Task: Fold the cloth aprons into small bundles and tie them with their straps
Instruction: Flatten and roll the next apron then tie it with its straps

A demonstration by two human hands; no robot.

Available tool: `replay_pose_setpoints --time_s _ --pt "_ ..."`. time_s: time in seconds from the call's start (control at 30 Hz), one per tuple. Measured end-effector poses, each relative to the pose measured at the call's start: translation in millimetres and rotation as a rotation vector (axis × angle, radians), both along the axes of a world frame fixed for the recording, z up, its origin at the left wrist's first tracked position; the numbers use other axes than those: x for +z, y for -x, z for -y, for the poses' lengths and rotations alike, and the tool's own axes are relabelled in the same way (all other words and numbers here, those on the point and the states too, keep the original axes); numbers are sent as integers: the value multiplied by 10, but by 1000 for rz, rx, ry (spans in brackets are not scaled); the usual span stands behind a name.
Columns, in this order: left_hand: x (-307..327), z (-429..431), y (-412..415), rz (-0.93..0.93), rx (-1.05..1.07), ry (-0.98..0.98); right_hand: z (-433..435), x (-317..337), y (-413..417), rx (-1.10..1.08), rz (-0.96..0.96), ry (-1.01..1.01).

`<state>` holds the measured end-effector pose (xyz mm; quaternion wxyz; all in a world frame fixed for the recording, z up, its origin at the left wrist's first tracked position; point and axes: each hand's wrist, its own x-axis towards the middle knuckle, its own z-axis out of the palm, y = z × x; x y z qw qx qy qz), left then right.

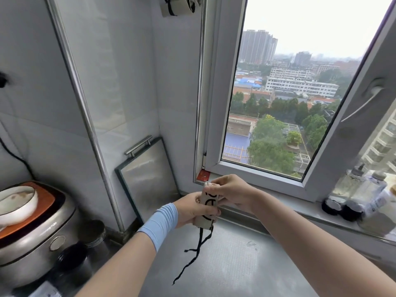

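Observation:
A beige apron folded into a small tight bundle with black strap wound round it is held upright above the steel counter. My left hand grips its lower half from the left. My right hand grips its top from the right. Two loose black strap ends dangle below the bundle toward the counter. Another tied beige bundle hangs high on the wall at the top edge.
A steel counter lies below the hands. A metal tray with a handle leans in the corner. A rice cooker with a bowl on top stands at left. Bottles and dark jars line the windowsill at right.

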<state>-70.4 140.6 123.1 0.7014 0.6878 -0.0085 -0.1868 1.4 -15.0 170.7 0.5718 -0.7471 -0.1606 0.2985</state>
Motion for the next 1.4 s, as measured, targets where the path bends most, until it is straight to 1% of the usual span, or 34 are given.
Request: replay_pose_setpoints --time_s 0.1,0.3,0.43,0.5,0.53,0.63,0.67,0.7,0.77,0.9,0.97,1.0,1.1,1.17,1.23,1.27,1.3,1.33,1.4 --pt "19 -26 17 30 5 -50 -48 -41 -43 -64 -3 -23" --pt "51 -92 -50 39 102 -43 -131 -51 -53 -150 30 -73" --pt "75 -145 -81 52 66 -138 -148 -79 -73 -197 32 -124" --pt "80 -184 -100 68 104 -171 -189 -131 -45 -205 21 -134" --pt "62 -207 -115 66 147 -143 -212 -170 -25 -194 -30 -142" --pt "22 -271 -137 19 293 59 -254 -268 102 -103 -366 -175" --pt "24 -289 -132 11 307 93 -258 -296 141 -50 -422 -164" --pt "35 -303 -119 5 312 103 -251 -335 162 11 -424 -129" --pt "48 -340 -109 11 321 109 -228 -365 174 112 -370 -38" --pt "37 -456 -129 -16 350 189 -197 -346 93 147 -228 82" --pt "23 -502 -146 -27 311 239 -188 -336 47 169 -177 131" --pt "12 -518 -154 -23 285 232 -191 -313 46 175 -175 136" --pt "-18 -556 -179 7 265 142 -213 -276 21 154 -173 158" --pt "-32 -621 -195 46 240 50 -186 -246 -1 165 -214 138" --pt "-68 -707 -215 25 195 16 -151 -189 -17 203 -248 102" --pt "-76 -739 -222 9 180 -48 -135 -134 -13 212 -219 129" --pt "-68 -756 -225 26 165 -181 -128 -68 -11 224 -129 203" --pt "-55 -757 -224 41 134 -356 -130 12 -8 240 15 307" --pt "-48 -721 -222 65 37 -598 -131 186 -44 324 428 568"
